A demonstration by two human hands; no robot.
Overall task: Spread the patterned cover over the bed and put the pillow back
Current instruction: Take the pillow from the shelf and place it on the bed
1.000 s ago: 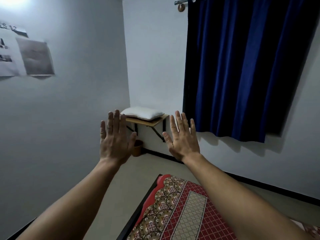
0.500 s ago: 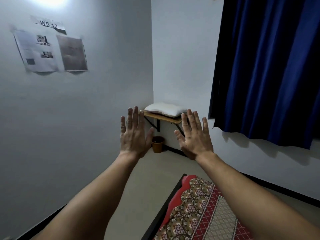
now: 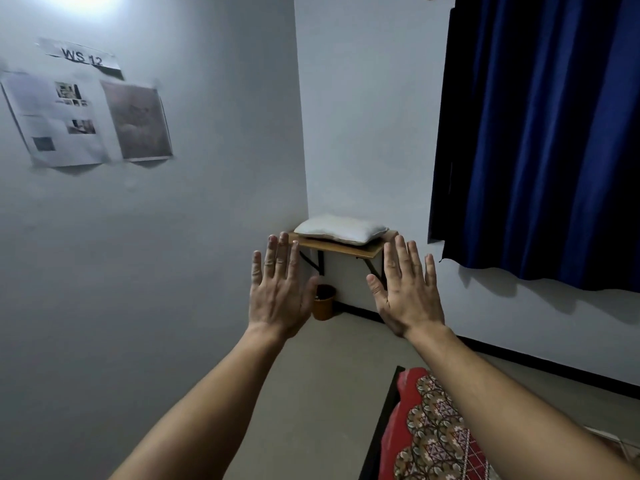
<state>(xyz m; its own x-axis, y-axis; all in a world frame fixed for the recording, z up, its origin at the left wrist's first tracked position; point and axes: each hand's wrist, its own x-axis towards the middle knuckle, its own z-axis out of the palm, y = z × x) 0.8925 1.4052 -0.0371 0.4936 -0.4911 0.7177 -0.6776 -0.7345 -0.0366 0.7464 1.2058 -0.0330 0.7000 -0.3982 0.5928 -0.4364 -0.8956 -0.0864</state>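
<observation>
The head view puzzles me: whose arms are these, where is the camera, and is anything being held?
There is no machine here: a person wears a wide-angle camera on the head, so you look out along their own arms. The left hand and right hand are raised with fingers straight, backs toward the camera, and hold nothing. Beyond them a white pillow lies on a wooden wall shelf in the corner, with a small brown bin on the floor below. At the lower right is a corner of the bed with the patterned cover on it. A blue curtain hangs on the right, and printed sheets are stuck to the left wall.
</observation>
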